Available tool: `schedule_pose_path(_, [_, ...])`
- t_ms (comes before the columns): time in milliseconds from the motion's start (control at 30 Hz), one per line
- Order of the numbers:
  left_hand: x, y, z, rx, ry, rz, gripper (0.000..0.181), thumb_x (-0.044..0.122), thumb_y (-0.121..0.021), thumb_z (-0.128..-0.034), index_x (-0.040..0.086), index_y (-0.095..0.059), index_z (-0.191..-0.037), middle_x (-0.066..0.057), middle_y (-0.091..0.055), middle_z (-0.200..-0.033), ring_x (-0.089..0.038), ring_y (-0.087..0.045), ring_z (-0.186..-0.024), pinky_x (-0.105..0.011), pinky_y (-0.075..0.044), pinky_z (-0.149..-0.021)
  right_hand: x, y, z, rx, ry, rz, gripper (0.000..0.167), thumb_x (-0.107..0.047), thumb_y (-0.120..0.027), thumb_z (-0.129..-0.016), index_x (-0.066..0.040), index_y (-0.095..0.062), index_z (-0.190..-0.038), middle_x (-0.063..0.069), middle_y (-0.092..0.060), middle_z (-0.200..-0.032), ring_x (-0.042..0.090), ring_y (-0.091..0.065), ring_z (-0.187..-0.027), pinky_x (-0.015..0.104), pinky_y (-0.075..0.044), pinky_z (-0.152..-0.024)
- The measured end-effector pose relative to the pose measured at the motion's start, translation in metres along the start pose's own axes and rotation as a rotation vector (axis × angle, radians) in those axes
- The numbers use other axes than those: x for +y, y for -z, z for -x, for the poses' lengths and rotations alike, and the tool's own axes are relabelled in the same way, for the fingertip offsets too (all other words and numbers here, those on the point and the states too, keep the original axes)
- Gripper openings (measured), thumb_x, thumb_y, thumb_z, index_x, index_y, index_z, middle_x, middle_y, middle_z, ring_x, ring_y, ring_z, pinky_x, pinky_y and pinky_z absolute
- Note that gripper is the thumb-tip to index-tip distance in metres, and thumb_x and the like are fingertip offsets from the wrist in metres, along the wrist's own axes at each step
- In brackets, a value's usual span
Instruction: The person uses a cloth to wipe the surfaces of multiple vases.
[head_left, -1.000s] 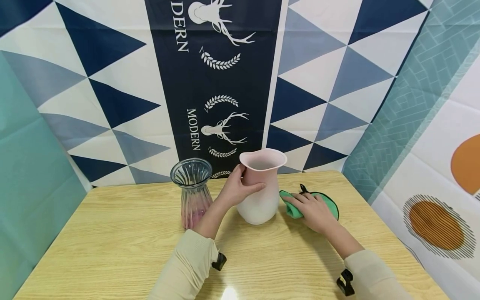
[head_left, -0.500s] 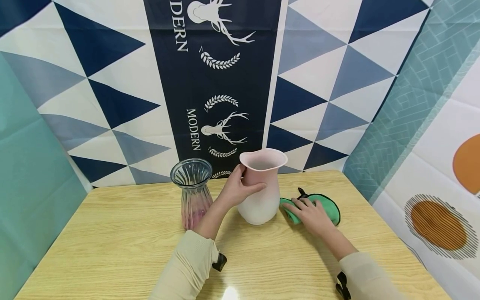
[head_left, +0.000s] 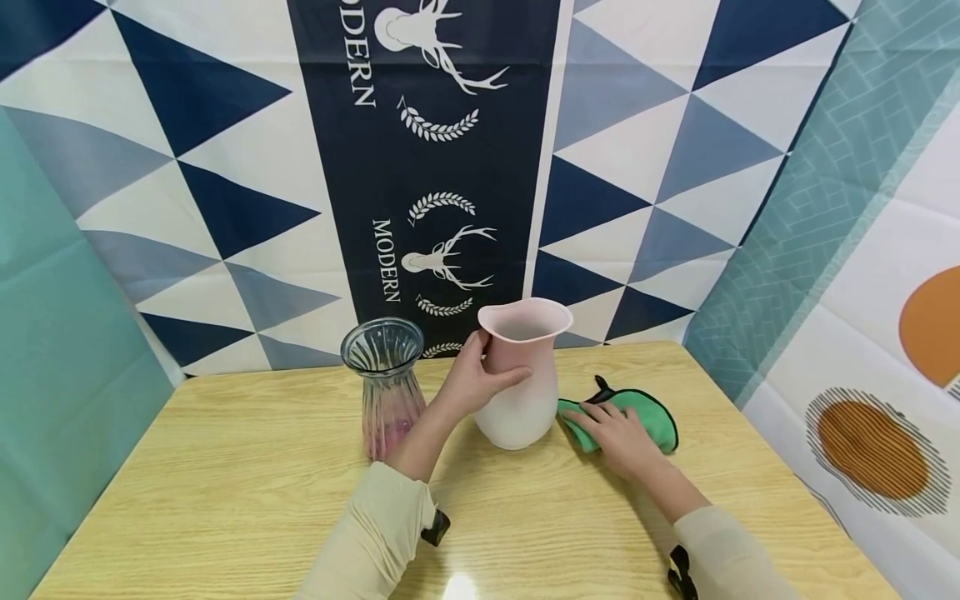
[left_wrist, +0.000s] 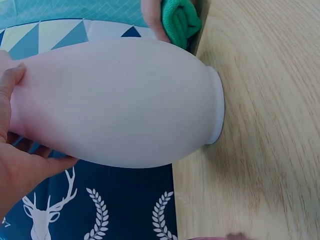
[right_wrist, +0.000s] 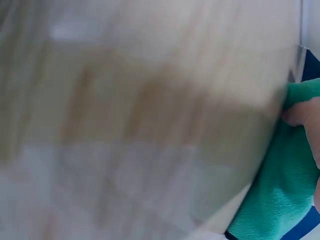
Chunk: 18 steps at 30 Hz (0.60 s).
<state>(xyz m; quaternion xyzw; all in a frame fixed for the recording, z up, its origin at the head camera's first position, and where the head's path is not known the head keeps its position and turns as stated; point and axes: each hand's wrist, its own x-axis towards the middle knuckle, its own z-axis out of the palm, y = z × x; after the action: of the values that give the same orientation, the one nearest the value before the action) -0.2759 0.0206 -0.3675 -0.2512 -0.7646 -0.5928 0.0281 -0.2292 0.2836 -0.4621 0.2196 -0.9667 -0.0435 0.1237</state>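
A pink-to-white vase with a wavy rim stands upright on the table in the head view. My left hand grips its neck, the thumb across the front; the left wrist view shows the fingers round the pink neck and the wide white body. To the right of the vase, my right hand holds a green cloth with black edging and a black loop, down at the tabletop. In the right wrist view, a digit presses into the green cloth; the other fingers are mostly out of frame.
A ribbed glass vase, blue-grey above and pink below, stands close to my left forearm. The wooden table ends at a patterned back wall. Fabric-covered walls flank both sides.
My right hand and the green cloth have slid a little towards me along the table. The left hand and the pink vase hold their place.
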Motion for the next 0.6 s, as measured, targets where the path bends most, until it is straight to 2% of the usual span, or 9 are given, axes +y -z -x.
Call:
schedule_pose_path(167, [-0.001,0.000,-0.001,0.017,-0.040,-0.015,0.070,0.024,-0.078,-0.0766,0.016,-0.041,-0.135,-0.004,-0.047,-0.132,-0.019,-0.049,-0.122,-0.040,-0.042,-0.103,0.000,0.008,-0.006,-0.038,-0.014,-0.070,0.067,-0.013,-0.076,-0.074,-0.020,-0.049,-0.135,0.016,-0.052,-0.132,0.038,-0.049,-0.120,0.064,-0.041,-0.087])
schedule_pose_path(267, [-0.003,0.002,0.001,0.037,-0.028,-0.061,0.071,0.028,-0.077,-0.0770,0.016,-0.039,-0.136,-0.006,-0.045,-0.133,-0.019,-0.047,-0.123,-0.040,-0.041,-0.104,0.000,0.012,-0.010,-0.048,-0.021,-0.122,0.068,-0.027,-0.077,-0.074,-0.020,-0.049,-0.135,0.017,-0.051,-0.133,0.040,-0.048,-0.121,0.065,-0.040,-0.088])
schedule_pose_path(400, [-0.004,0.003,0.005,0.049,0.004,-0.130,0.075,0.034,-0.076,-0.0781,0.014,-0.036,-0.139,-0.009,-0.041,-0.134,-0.021,-0.043,-0.124,-0.041,-0.040,-0.106,0.000,0.019,-0.011,-0.047,-0.043,-0.171,0.065,-0.040,-0.073,-0.078,-0.020,-0.049,-0.135,0.018,-0.049,-0.135,0.042,-0.045,-0.123,0.067,-0.038,-0.091])
schedule_pose_path(600, [-0.004,0.006,0.010,0.054,-0.035,-0.185,0.072,0.031,-0.073,-0.0806,0.006,-0.038,-0.139,-0.014,-0.042,-0.134,-0.028,-0.043,-0.124,-0.046,-0.039,-0.105,0.005,0.032,-0.015,-0.017,-0.076,-0.187,0.060,-0.051,-0.062,-0.084,-0.019,-0.051,-0.134,0.019,-0.048,-0.137,0.042,-0.043,-0.126,0.067,-0.035,-0.094])
